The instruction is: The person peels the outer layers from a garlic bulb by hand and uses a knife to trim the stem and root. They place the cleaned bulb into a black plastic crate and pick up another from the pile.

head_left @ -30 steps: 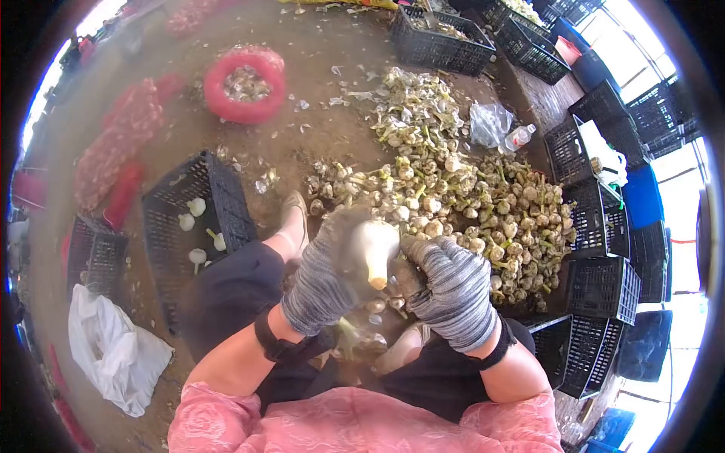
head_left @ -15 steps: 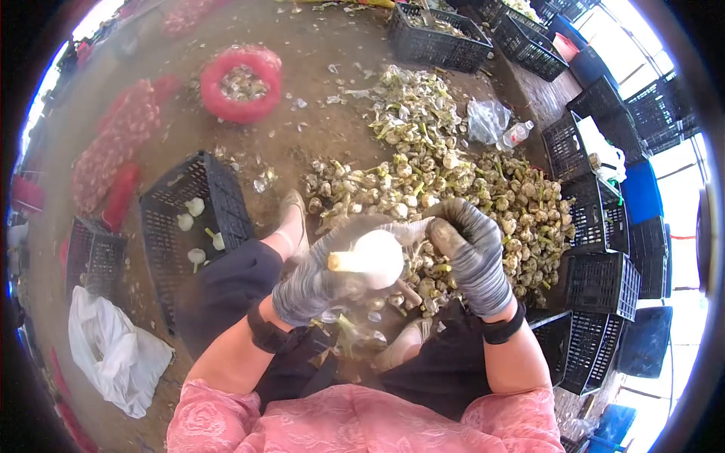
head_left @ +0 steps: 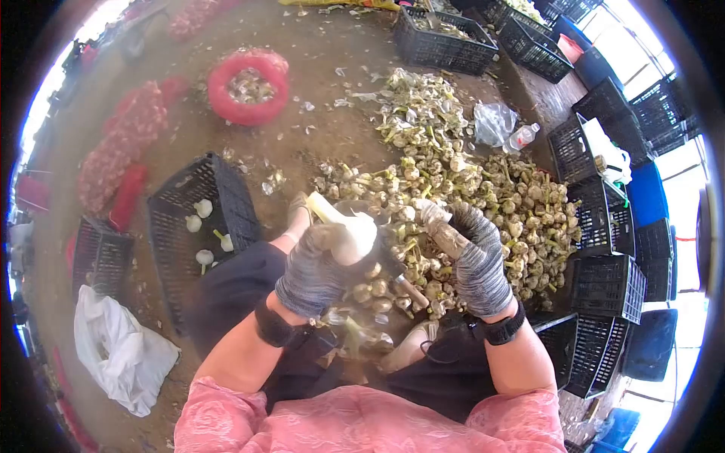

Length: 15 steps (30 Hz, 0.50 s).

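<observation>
My left hand (head_left: 311, 264), in a grey striped glove, is closed around a peeled white garlic bulb (head_left: 353, 238) whose pale stem points up and to the left. To the right, my right hand (head_left: 477, 249) in a matching glove is pinched shut, apart from the bulb. A pale scrap of garlic skin (head_left: 432, 214) appears at its fingertips, though its edges are blurred. Beyond and below both hands spreads a heap of unpeeled garlic (head_left: 521, 204). A wooden handle (head_left: 412, 291) lies among the bulbs between my legs.
On my left is a black crate (head_left: 170, 249) with several white bulbs inside. Farther off stands a red mesh bag (head_left: 249, 113) of garlic scraps. A white sack (head_left: 121, 355) lies at lower left. Stacked black crates (head_left: 604, 283) line the right, near a plastic bottle (head_left: 522, 137).
My hands have drawn apart. The left hand has tipped the bulb so its stem points farther up, and the right hand has come away with the pale skin.
</observation>
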Tool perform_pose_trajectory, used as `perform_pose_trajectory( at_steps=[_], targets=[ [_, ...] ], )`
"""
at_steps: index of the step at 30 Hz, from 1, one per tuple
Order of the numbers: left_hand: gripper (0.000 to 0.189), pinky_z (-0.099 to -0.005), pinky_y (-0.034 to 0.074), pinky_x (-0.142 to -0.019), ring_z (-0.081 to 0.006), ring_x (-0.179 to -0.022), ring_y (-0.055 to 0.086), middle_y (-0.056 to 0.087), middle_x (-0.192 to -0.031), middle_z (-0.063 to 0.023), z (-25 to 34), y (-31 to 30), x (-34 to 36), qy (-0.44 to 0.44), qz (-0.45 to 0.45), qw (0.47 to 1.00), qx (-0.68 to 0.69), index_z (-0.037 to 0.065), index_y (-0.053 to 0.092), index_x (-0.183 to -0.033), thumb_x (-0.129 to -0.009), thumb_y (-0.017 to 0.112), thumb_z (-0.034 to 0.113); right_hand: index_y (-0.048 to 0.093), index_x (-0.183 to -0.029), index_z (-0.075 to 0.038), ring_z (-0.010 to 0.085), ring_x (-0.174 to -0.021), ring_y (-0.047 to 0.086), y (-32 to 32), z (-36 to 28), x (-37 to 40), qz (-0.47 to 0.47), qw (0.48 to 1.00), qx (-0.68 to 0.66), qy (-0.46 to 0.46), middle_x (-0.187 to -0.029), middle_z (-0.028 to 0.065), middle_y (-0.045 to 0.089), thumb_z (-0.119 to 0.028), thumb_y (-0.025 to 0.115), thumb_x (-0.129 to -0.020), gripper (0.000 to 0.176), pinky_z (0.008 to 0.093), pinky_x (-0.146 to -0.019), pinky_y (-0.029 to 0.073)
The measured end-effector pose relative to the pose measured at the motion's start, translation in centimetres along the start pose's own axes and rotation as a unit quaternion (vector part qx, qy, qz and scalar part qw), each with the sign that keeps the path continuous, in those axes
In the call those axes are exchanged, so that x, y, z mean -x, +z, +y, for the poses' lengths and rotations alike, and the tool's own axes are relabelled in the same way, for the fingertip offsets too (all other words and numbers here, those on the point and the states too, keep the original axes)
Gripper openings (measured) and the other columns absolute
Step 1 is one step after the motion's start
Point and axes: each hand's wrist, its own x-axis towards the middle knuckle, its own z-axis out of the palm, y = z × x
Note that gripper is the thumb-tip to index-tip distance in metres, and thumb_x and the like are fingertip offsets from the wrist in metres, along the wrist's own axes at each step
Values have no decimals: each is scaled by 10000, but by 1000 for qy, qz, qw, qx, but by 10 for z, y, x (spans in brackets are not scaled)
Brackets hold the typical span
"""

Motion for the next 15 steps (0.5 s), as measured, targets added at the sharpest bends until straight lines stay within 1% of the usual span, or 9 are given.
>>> perform_pose_trajectory(
  at_steps=[1, 3, 5, 7, 9, 11, 13, 14, 15],
  targets=[
    [470, -328, 465, -683, -240, -711, 570, 586, -962, -148, 4, 1, -1, 1, 1, 1000, -2, -6, 526, -1031, -693, 600, 311, 589, -956, 16, 114, -722, 575, -7, -1, -2, -1, 1000, -2, -1, -867, 68, 627, -140, 583, -817, 209, 239, -638, 472],
    [469, -337, 469, -667, -256, -731, 583, 579, -1000, -174, 12, 3, -2, -56, -21, 997, 45, -26, 547, -995, -674, 602, 312, 614, -884, 18, 120, -742, 576, -15, -3, -4, -249, 964, 95, 11, -836, 77, 627, -171, 603, -808, 204, 242, -644, 473],
    [494, -355, 480, -689, -277, -752, 589, 557, -1053, -193, 11, 1, -3, -67, -17, 995, 67, -43, 519, -1036, -681, 587, 294, 635, -813, -5, 118, -699, 574, -7, -8, -1, -296, 918, 258, -60, -737, 69, 618, -217, 611, -806, 213, 259, -615, 472],
    [542, -372, 488, -752, -294, -827, 591, 534, -1088, -209, 7, 9, -2, -46, 49, 994, 83, -52, 471, -1111, -680, 576, 260, 625, -904, -28, 158, -678, 578, -1, -15, 4, -263, 768, 480, -332, -732, 74, 607, -173, 651, -754, 209, 284, -604, 468],
    [580, -374, 478, -797, -295, -879, 580, 521, -1107, -215, 11, 9, -3, -80, -33, 993, 79, -65, 436, -1147, -677, 572, 245, 597, -990, -52, 217, -723, 574, 14, -28, 11, -203, 911, 356, -48, -827, 84, 599, -103, 681, -681, 324, 308, -640, 465],
    [619, -375, 467, -842, -296, -930, 569, 508, -1125, -222, 8, 6, -2, -114, -114, 984, 75, -79, 400, -1183, -674, 569, 230, 567, -1012, -49, 250, -746, 573, 18, -29, 8, -138, 906, 344, -205, -850, 96, 590, -58, 689, -632, 400, 317, -656, 465],
    [674, -364, 445, -887, -284, -1011, 536, 500, -1136, -229, 6, 20, 2, -65, -38, 996, -41, -110, 365, -1203, -655, 578, 220, 585, -938, -51, 264, -719, 582, 21, -18, 7, -125, 915, 313, -222, -786, 106, 589, -54, 674, -649, 302, 334, -646, 466],
    [697, -361, 429, -905, -275, -1016, 534, 501, -1141, -215, 3, 31, 0, -95, -147, 984, 24, -117, 356, -1207, -645, 584, 227, 588, -907, -48, 277, -712, 582, 20, -14, 5, -143, 910, 319, -224, -772, 115, 587, -55, 668, -653, 267, 335, -644, 466],
    [697, -361, 429, -905, -275, -1016, 534, 501, -1141, -215, 2, 26, -2, -100, -144, 984, 27, -117, 356, -1207, -645, 584, 227, 591, -877, -45, 290, -705, 582, 20, -10, 3, -162, 905, 324, -224, -757, 125, 584, -55, 662, -656, 232, 337, -643, 466]
  ],
)
